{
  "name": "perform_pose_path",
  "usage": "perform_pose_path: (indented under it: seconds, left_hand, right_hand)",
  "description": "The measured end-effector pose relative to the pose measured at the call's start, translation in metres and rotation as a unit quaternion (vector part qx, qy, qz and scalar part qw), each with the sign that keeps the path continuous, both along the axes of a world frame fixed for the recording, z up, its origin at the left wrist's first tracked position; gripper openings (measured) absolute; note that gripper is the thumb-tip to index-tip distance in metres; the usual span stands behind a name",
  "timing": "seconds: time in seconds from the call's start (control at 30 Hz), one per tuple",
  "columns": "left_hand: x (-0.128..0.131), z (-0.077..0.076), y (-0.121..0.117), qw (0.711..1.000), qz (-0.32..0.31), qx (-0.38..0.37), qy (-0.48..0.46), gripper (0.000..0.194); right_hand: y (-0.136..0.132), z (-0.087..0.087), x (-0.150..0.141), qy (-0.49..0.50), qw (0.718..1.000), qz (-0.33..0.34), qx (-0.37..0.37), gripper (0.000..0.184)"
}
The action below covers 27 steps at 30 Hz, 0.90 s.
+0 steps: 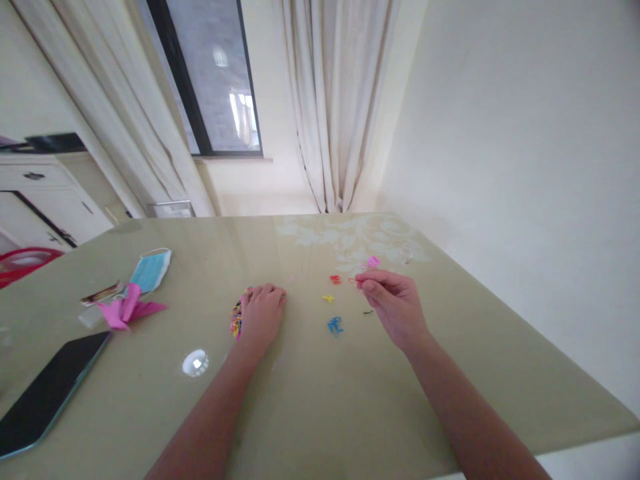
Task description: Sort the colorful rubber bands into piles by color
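My left hand (262,312) lies over a pile of small multicoloured rubber bands (236,323), its fingers stretched forward and covering much of the pile. Thumb and forefinger of my right hand (396,308) pinch a thin red rubber band (353,281), held just above the table. Small groups of bands lie between the hands: orange-red bands (335,279), yellow bands (328,299) and blue bands (335,326). Pink bands (373,262) sit just beyond my right hand, and a dark band (368,313) lies beside its thumb.
The glossy table (310,413) meets a wall on the right. At the left lie a phone (50,387), a pink folded-paper figure (129,309) and a blue face mask (151,270). A bright light reflection shows left of my left forearm. Curtains hang behind.
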State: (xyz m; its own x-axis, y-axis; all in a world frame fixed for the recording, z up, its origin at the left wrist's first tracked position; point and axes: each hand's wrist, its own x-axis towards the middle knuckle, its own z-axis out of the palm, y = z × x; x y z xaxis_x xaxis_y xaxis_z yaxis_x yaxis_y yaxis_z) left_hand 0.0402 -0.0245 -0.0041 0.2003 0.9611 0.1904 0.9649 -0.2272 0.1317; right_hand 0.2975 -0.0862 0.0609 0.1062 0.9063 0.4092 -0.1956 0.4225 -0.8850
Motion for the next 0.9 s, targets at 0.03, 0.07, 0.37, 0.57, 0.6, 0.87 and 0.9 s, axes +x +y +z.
perform_pose_path:
  seconds: [0.03, 0.07, 0.37, 0.57, 0.6, 0.87, 0.9]
  left_hand:
    - [0.000, 0.000, 0.001, 1.000, 0.000, 0.001, -0.001, 0.030]
    - [0.000, -0.001, 0.002, 1.000, -0.001, 0.002, -0.002, 0.029]
    - [0.003, 0.003, 0.006, 0.992, -0.003, 0.045, -0.121, 0.025]
    - [0.005, 0.007, 0.015, 0.893, -0.038, -0.008, -0.447, 0.024]
    - [0.006, 0.008, 0.015, 0.871, -0.046, -0.023, -0.489, 0.026]
    - [0.020, 0.014, 0.000, 0.748, -0.057, -0.163, -0.640, 0.041]
    - [0.022, 0.014, -0.002, 0.736, -0.058, -0.178, -0.651, 0.043]
  right_hand:
    - [0.003, -0.002, 0.002, -0.010, 1.000, -0.011, 0.001, 0.008]
    - [0.006, -0.005, 0.004, -0.024, 0.999, -0.029, 0.000, 0.010]
    - [0.077, -0.047, 0.019, -0.404, 0.904, -0.125, -0.058, 0.025]
    - [0.106, -0.072, 0.021, -0.498, 0.854, -0.146, -0.041, 0.019]
    - [0.106, -0.074, 0.022, -0.502, 0.850, -0.155, -0.039, 0.020]
    - [0.069, -0.062, 0.001, -0.468, 0.870, -0.137, 0.075, 0.031]
    - [0.063, -0.058, -0.005, -0.461, 0.874, -0.112, 0.103, 0.034]
